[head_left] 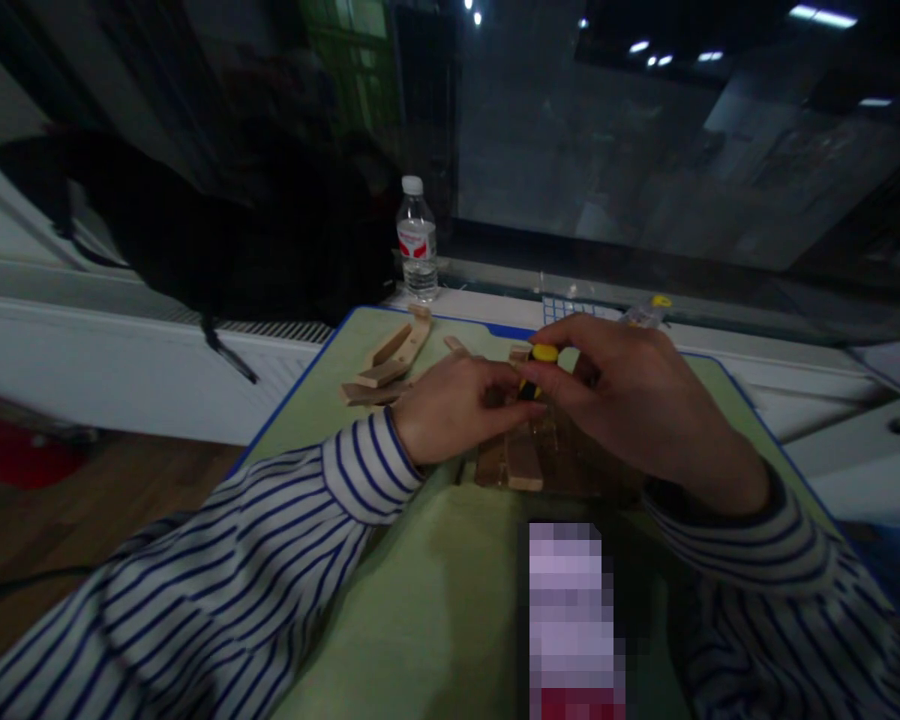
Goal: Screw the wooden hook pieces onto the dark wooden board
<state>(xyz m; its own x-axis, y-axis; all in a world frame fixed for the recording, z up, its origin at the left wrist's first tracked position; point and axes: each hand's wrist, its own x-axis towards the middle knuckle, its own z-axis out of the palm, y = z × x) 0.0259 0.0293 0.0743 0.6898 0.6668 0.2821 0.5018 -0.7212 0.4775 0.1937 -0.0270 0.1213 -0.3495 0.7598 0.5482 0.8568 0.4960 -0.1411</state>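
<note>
My right hand (637, 400) is closed round a small screwdriver with a yellow and black handle (540, 362), held upright over a flat assembly of wooden pieces (523, 462) on the green mat (435, 590). My left hand (461, 405) rests on the left side of the wooden assembly, with its fingertips pinched close to the screwdriver's shaft. What the left fingertips grip is hidden. Both sleeves are striped white and blue.
Several loose wooden strips (386, 365) lie at the mat's far left corner. A clear water bottle (417, 242) stands beyond the mat on the white sill. A small plastic bag and a yellow-capped item (649, 308) lie behind my right hand. The floor drops away at left.
</note>
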